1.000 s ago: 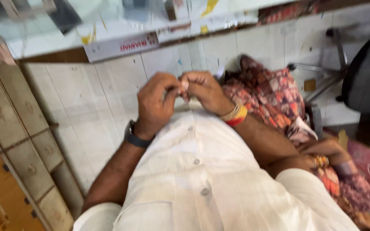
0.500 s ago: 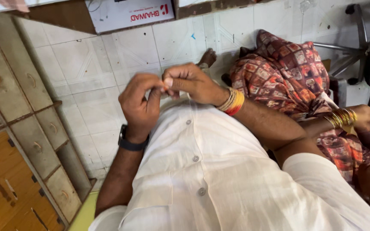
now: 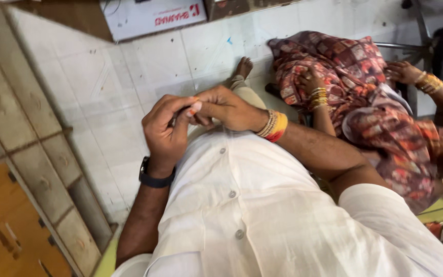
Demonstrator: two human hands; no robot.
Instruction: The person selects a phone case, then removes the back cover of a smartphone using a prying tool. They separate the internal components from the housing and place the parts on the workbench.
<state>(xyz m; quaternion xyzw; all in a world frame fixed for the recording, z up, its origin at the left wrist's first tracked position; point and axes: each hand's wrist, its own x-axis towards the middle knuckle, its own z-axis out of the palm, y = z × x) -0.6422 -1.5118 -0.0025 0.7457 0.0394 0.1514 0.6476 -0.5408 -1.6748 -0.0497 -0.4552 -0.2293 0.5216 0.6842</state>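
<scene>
Fingertips of both hands meet above the chest of the white buttoned cotton shirt; whatever small item they pinch is hidden, so it cannot be identified. Left hand, above a black wristband, curls closed against the right hand, which bears yellow and red thread bangles. Risk: a tiny item slipping from so small a pinch would likely drop to the white tiled floor near the seated person in red patterned cloth.
</scene>
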